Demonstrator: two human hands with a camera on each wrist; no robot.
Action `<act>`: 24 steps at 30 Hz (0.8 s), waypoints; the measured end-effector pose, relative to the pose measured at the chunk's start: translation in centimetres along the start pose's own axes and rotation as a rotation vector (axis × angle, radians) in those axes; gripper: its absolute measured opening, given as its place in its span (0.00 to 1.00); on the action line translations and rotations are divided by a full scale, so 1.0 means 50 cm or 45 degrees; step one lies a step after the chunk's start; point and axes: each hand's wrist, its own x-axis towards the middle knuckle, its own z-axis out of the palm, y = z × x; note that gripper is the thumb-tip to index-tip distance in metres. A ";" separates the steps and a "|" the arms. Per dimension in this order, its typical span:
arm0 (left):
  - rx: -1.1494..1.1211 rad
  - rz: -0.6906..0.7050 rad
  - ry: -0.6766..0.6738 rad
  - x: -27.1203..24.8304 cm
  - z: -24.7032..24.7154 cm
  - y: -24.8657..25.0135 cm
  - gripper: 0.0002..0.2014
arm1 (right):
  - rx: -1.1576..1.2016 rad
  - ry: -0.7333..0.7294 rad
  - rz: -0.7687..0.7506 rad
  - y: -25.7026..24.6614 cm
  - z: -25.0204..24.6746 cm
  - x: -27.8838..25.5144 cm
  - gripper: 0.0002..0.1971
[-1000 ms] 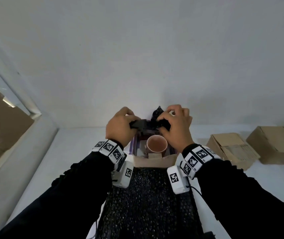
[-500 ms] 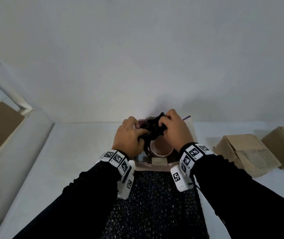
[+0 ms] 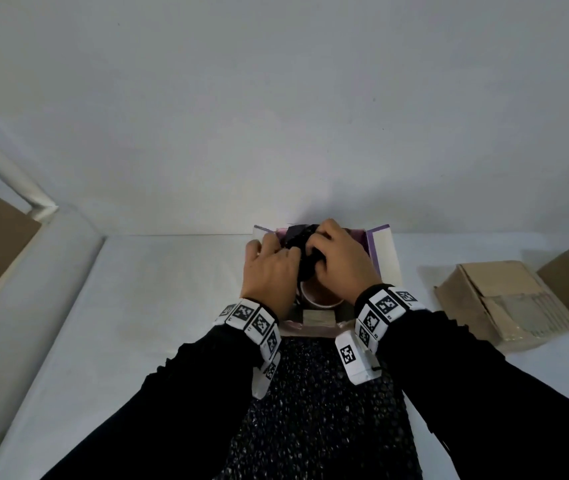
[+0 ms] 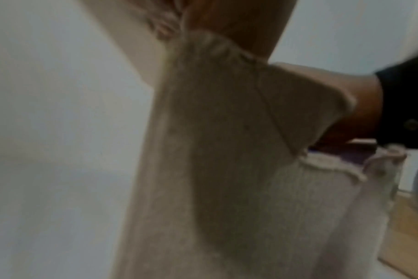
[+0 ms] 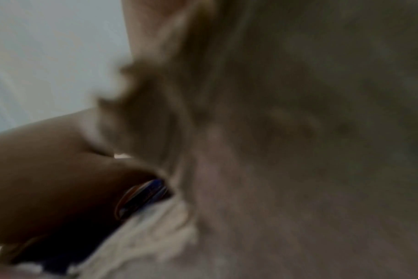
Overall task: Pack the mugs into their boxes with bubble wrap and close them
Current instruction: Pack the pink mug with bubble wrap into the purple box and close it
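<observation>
To your right on the white surface (image 3: 144,306) sit two brown cardboard boxes (image 3: 504,306), closed and touching each other, well apart from where you are working. A sheet of black bubble wrap (image 3: 321,410) lies flat between your forearms, its far edge just beside the near flap of the open box (image 3: 381,251). That box has purple inner walls and pale flaps folded outward; your two hands cover most of its opening, so you see little of the inside. Both wrist views are blurred and filled with pale cardboard at close range, with part of the other hand at the edge.

Compared with a second ago, your hands have dropped from above the box down into its mouth, and the dark wad has come down with them. The box now sits farther from you and its right flap shows plainly. The mug is more covered than it was.

The mug (image 3: 321,297), pinkish inside, stands upright in the near part of the box, its rim showing just below and between your wrists. Your left hand (image 3: 269,271) has its fingers curled round the left side of a crumpled wad of black bubble wrap (image 3: 302,242). Your right hand (image 3: 340,263) grips the same wad from the right, fingers bent over its top. The wad sits in the box just beyond the mug, touching or nearly touching its far rim; you cannot tell which.
</observation>
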 end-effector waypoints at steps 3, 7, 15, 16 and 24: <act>0.105 -0.144 0.102 -0.004 0.011 -0.016 0.07 | -0.027 -0.200 0.015 0.005 0.015 0.002 0.09; 0.022 -0.143 0.090 0.004 0.020 -0.027 0.18 | -0.027 -0.351 0.093 0.005 0.018 0.007 0.09; 0.129 -0.066 -0.038 0.000 0.018 -0.033 0.17 | -0.297 -0.478 0.127 0.013 0.023 0.012 0.21; 0.129 -0.074 -0.027 0.000 0.020 -0.030 0.14 | -0.271 -0.396 0.111 0.012 0.024 0.012 0.20; 0.240 -0.105 -0.110 -0.002 0.013 -0.019 0.08 | -0.192 -0.444 0.163 0.004 0.020 0.007 0.15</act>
